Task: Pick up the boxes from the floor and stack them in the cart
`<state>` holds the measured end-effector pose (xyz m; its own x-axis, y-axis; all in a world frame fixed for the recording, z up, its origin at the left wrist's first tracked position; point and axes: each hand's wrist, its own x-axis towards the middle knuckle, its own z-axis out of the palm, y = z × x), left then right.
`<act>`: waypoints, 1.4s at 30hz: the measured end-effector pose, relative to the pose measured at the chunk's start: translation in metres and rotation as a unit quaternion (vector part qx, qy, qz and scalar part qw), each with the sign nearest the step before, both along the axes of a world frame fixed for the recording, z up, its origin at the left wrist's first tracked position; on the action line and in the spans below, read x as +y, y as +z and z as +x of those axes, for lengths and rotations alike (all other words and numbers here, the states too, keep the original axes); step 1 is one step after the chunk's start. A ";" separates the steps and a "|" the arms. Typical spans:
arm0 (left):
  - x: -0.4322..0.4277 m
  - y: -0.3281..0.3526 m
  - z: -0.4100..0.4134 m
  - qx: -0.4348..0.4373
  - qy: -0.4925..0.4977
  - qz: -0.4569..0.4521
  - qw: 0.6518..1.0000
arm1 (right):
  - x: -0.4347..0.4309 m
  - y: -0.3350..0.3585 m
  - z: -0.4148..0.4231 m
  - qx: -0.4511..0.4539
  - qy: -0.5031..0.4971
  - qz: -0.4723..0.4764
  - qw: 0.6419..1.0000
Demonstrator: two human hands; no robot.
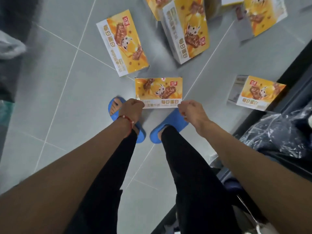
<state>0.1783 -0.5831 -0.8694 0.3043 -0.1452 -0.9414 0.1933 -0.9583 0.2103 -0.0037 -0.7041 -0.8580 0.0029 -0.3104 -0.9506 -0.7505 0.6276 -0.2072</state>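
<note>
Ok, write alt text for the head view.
A person's left grip and right grip hold the near corners of a yellow snack box by their blue slippers. Several matching boxes sit scattered on the grey tiled floor.

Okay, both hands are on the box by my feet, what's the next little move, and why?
Probably lift it clear and swing it to the right. The left hand and right hand grip the near corners of the box, and the dark frame on the right is likely the cart.
</note>
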 end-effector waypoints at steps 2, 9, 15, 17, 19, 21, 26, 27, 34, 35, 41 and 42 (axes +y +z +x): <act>-0.004 -0.041 0.011 -0.018 -0.021 0.044 0.999 | -0.004 -0.039 0.003 0.014 -0.001 -0.020 1.000; -0.027 -0.168 0.035 -0.094 0.027 0.044 0.994 | -0.023 -0.154 0.023 0.022 -0.101 -0.092 0.990; -0.039 -0.247 0.035 -0.073 0.043 0.039 0.996 | -0.039 -0.219 0.034 0.026 -0.105 -0.041 0.993; -0.036 -0.261 0.032 -0.074 0.062 0.034 0.995 | -0.040 -0.221 0.037 0.041 -0.078 -0.044 0.995; -0.033 -0.265 0.027 -0.067 0.139 0.043 0.987 | -0.039 -0.217 0.040 0.068 -0.084 -0.055 0.993; -0.035 -0.249 0.022 -0.068 0.168 0.044 0.982 | -0.034 -0.210 0.038 0.084 -0.093 -0.063 0.990; -0.042 -0.177 0.013 -0.060 0.165 0.035 0.984 | -0.017 -0.156 0.028 0.087 -0.128 -0.083 0.984; -0.039 -0.165 0.013 -0.050 0.166 0.031 0.984 | -0.015 -0.139 0.028 0.084 -0.133 -0.091 0.983; 0.027 -0.110 0.036 -0.036 0.191 0.011 0.981 | -0.005 0.004 0.035 0.037 -0.152 -0.110 0.981; 0.027 -0.077 0.039 -0.027 0.207 -0.005 0.978 | -0.003 0.026 0.039 0.027 -0.158 -0.111 0.981; 0.006 0.141 0.064 -0.023 0.280 -0.088 0.956 | 0.012 0.156 0.062 -0.056 -0.175 -0.134 0.974; 0.008 0.166 0.069 -0.026 0.294 -0.097 0.950 | 0.016 0.177 0.067 -0.069 -0.178 -0.142 0.971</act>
<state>0.2473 -0.5752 -0.7039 0.4329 -0.1049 -0.8953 0.6683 -0.6292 0.3968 0.0633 -0.6886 -0.6808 -0.0315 -0.5639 -0.8252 -0.4487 0.7458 -0.4925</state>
